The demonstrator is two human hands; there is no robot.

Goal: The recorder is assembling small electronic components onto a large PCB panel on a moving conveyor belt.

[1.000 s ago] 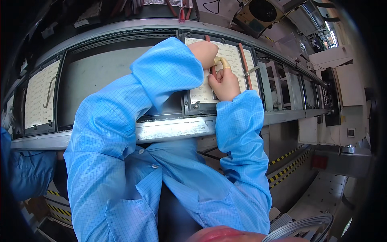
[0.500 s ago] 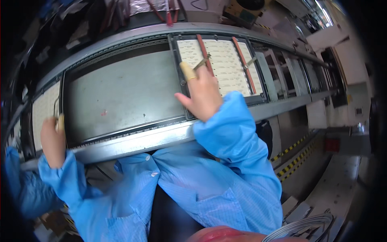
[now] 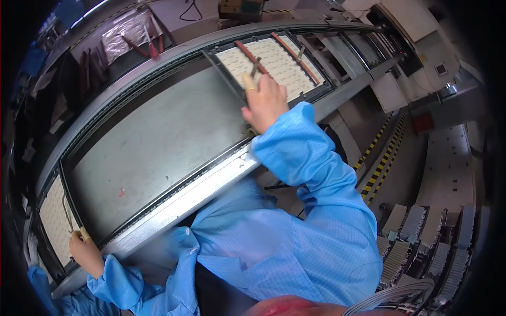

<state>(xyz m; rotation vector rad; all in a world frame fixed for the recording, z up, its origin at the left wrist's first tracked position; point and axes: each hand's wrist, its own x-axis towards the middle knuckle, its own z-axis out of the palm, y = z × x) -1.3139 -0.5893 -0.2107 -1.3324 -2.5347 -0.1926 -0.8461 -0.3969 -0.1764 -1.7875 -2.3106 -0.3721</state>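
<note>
My right hand (image 3: pixel 266 102) is over a black-framed tray (image 3: pixel 326 88) holding a cream printed sheet (image 3: pixel 283 63). Its fingers curl over the lower end of a red crossbar (image 3: pixel 246 51), beside a brass-coloured latch (image 3: pixel 255 66); the fingertips are partly hidden. The thumb stands apart, and the index finger wears a yellow finger cot (image 3: pixel 247 81). A second red crossbar (image 3: pixel 295 59) spans the tray farther right. At the lower left, my left hand (image 3: pixel 86 254) closes on thin metal tweezers (image 3: pixel 67 213) above another cream sheet (image 3: pixel 54 217). Yellow cots cover fingers there too.
Metal rails (image 3: pixel 195 197) edge the conveyor, with a grey plate (image 3: pixel 153 131) between the two trays. Beyond the far rail are a red-handled screwdriver (image 3: pixel 153 50) and silvery wrapping (image 3: pixel 124 34). Yellow-black floor tape (image 3: pixel 387 152) runs at right. A blue sleeve (image 3: pixel 42 284) shows lower left.
The view has turned. The right tray has shifted rightward along the rails with my right hand on it, widening the gap over the grey plate. My left hand still holds the tweezers.
</note>
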